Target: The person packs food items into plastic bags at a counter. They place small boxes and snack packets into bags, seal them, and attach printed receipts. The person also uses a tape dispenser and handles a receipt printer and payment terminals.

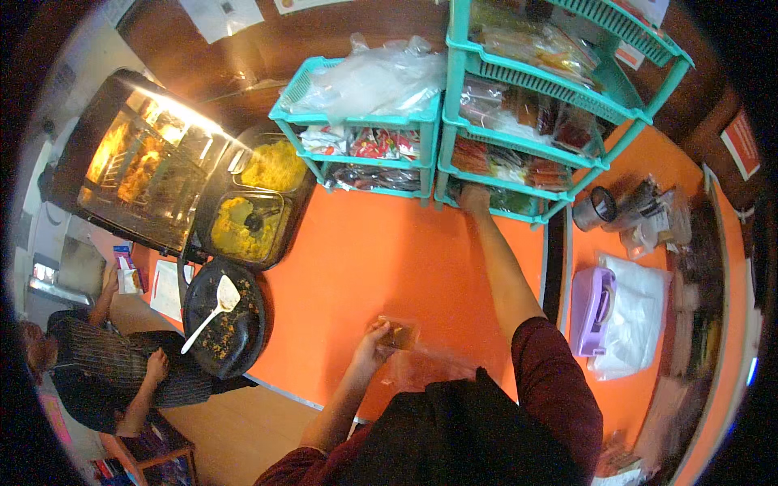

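Observation:
My left hand (pixel 377 343) holds a small clear plastic packet (pixel 399 336) with brownish contents over the orange tabletop (pixel 340 261). A larger clear bag hangs just below that hand. My right arm reaches forward, and my right hand (pixel 475 197) is inside the lowest tier of the tall turquoise plastic rack (pixel 516 130). Its fingers are hidden among the packets there, so what it touches cannot be told. Dark and green packets (pixel 507 200) lie beside it. The tiers above hold packets with reddish, white and brown contents.
A shorter turquoise rack (pixel 364 161) bears clear plastic bags (pixel 377 79). Left stand trays of yellow food (pixel 246 228), a lit glass food warmer (pixel 143 164) and a black pan (pixel 225 328) with a white spatula (pixel 213 310). A seated person (pixel 115 364) is far left; a purple tape dispenser (pixel 589 313) lies right.

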